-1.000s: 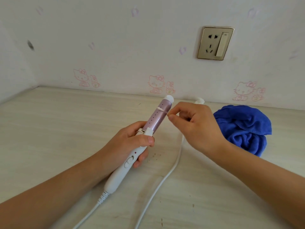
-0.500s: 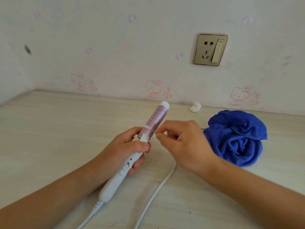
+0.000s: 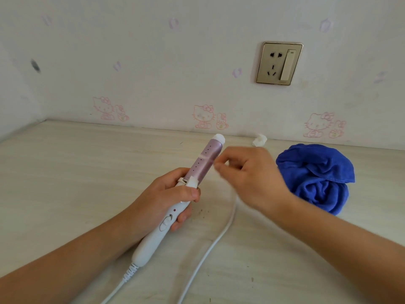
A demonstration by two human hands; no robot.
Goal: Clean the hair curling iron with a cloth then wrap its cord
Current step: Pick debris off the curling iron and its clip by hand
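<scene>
My left hand point(image 3: 164, 195) grips the hair curling iron point(image 3: 205, 162) by its white handle, thumb on the clamp lever. The pink barrel tilts up and away to the right. My right hand point(image 3: 252, 178) hovers just right of the barrel, blurred, with curled fingers and thumb against forefinger; nothing shows in it. The blue cloth point(image 3: 317, 176) lies crumpled on the table to the right of that hand, untouched. The white cord point(image 3: 210, 246) leaves the handle's end, and another stretch runs across the table under my right wrist.
The pale wooden table point(image 3: 65, 183) meets a wall with pink cat stickers. A gold wall socket with a switch point(image 3: 279, 63) sits above the cloth. A small white crumpled wad point(image 3: 259, 140) lies by the wall. Dark specks dot the table near the handle.
My right hand dropped from the barrel's tip toward its base, then rose to mid-barrel, fingers still curled. The left hand keeps the same grip on the iron.
</scene>
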